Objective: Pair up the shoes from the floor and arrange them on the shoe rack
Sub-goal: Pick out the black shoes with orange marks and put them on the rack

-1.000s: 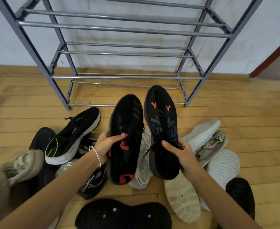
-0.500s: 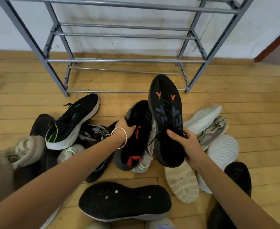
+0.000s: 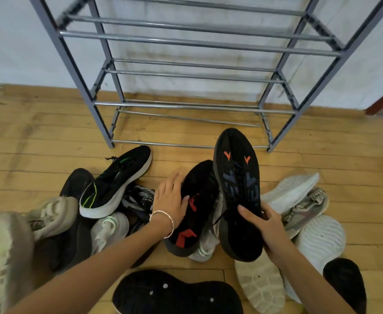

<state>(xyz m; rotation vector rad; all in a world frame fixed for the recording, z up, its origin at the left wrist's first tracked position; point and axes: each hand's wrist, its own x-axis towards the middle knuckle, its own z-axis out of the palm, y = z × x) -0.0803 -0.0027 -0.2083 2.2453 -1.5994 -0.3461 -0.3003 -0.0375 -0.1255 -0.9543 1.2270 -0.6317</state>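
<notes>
Pairing is underway: the right hand (image 3: 268, 225) is clasping an orange-marked black shoe (image 3: 238, 177) sole-up over the floor pile (image 3: 116, 184) while the left hand (image 3: 170, 200) is resting — flat, it seems — on a red-trimmed black shoe (image 3: 200, 196), which needs gripping before going to the shoe rack (image 3: 186, 41).

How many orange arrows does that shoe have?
2: left arrow and right arrow, side by side near the toe of the black shoe in the right hand. It may hide more.

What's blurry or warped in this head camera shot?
Head view: the beige shoe at lower left is smeared; the left hand is soft at the fingertips; the grey metal shoe rack splays from wide-angle distortion; the black shoe with orange sole marks is sharp.
</notes>
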